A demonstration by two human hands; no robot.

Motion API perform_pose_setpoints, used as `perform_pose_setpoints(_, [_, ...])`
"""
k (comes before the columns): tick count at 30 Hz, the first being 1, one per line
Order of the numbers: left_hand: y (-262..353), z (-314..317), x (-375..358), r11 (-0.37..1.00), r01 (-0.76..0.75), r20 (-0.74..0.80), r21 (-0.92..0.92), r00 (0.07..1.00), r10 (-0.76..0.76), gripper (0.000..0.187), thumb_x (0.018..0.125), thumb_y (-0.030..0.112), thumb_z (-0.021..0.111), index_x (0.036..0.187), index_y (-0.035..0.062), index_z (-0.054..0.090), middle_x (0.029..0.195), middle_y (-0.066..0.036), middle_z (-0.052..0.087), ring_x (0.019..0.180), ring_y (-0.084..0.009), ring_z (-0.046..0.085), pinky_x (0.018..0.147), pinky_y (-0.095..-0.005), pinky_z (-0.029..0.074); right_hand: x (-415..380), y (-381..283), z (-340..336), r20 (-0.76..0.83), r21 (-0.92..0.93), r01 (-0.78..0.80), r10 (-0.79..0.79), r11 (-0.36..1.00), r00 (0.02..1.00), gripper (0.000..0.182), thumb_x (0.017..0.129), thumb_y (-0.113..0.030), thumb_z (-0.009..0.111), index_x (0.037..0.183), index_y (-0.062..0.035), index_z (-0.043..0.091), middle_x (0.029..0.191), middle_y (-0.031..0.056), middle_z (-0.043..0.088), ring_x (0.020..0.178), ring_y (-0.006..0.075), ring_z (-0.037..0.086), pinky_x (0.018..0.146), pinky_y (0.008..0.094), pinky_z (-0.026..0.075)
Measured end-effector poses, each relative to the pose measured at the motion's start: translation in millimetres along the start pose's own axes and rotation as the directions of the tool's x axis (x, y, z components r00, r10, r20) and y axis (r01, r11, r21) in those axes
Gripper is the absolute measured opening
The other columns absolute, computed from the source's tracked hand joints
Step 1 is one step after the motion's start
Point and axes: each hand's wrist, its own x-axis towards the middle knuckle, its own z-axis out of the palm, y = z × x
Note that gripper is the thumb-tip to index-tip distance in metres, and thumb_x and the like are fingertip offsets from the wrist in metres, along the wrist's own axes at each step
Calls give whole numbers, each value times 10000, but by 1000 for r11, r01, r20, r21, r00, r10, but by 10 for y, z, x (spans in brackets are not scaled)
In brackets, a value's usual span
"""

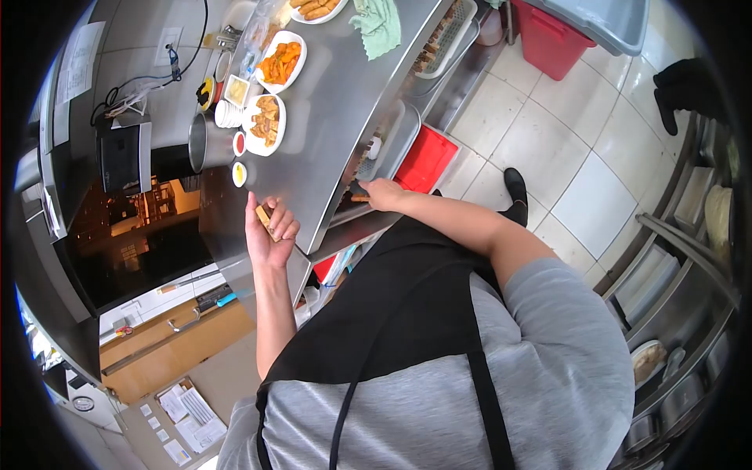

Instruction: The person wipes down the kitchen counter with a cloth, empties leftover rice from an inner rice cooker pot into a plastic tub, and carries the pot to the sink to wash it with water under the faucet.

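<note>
My left hand (270,229) is raised beside the steel counter's edge, its fingers curled around a small tan, wooden-looking block (265,222). Below the counter top, my right hand (384,194) reaches into the shelf, fingers bent and partly hidden. A short brown strip (360,199) lies at its fingertips; I cannot make out whether it is gripped. Close to the right hand is a red tray (425,159). Near the left hand, a small cup with yellow contents (240,174) and a cup of red sauce (240,143) stand on the counter.
On the steel counter (329,102) are white plates of fried pieces (265,124) and orange-coated food (280,64), stacked white lids (228,114) and a green cloth (376,27). A red bin (552,39) stands on the tiled floor. A rack (666,274) is at the right.
</note>
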Motion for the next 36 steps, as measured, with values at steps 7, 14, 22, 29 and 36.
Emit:
perform_pose_setpoints(7, [-25, -212, 46, 997, 71, 75, -5, 995, -71, 439, 869, 441, 384, 748, 42, 523, 475, 15, 299, 374, -79, 254, 372, -215, 220, 193, -151, -48, -21, 20, -94, 94, 995, 995, 406, 687, -63, 515, 1085, -11, 456, 897, 206, 582, 864, 330, 566, 733, 412, 457])
perform_pose_setpoints(14, [-24, -402, 91, 969, 182, -25, 166, 983, -181, 376, 851, 419, 444, 922, 58, 519, 632, -4, 393, 503, -100, 347, 435, -222, 278, 11, 425, -74, 5, 111, -81, 81, 990, 997, 201, 654, -157, 582, 796, -16, 595, 754, 178, 599, 740, 319, 582, 646, 395, 451])
perform_pose_setpoints(22, [-115, -557, 187, 986, 146, 94, 79, 984, -154, 302, 831, 147, 457, 1111, 31, 443, 876, -82, 533, 742, -187, 526, 594, -301, 426, 618, 338, 181, -160, 534, -54, 164, 844, 973, 202, 698, -103, 622, 827, 48, 588, 648, 121, 597, 614, 165, 586, 555, 292, 457])
perform_pose_setpoints(29, [-132, -588, 189, 998, 11, 139, 59, 990, -20, 265, 849, 171, 442, 1094, 72, 456, 1307, -129, 342, 1200, -300, 315, 926, -451, 310, 27, 184, -299, 35, 522, -76, 67, 849, 997, 213, 790, -165, 563, 851, 37, 590, 699, 57, 594, 613, 123, 564, 561, 238, 473])
perform_pose_setpoints(36, [-444, -410, 305, 980, -83, 223, 179, 974, 42, 254, 863, 209, 455, 1083, 83, 435, 1336, -144, 286, 1238, -243, 249, 1013, -360, 195, -392, -963, -635, 235, 965, -201, -221, 167, 947, 318, 846, -282, 516, 992, 0, 538, 856, 80, 598, 784, 149, 588, 695, 260, 489])
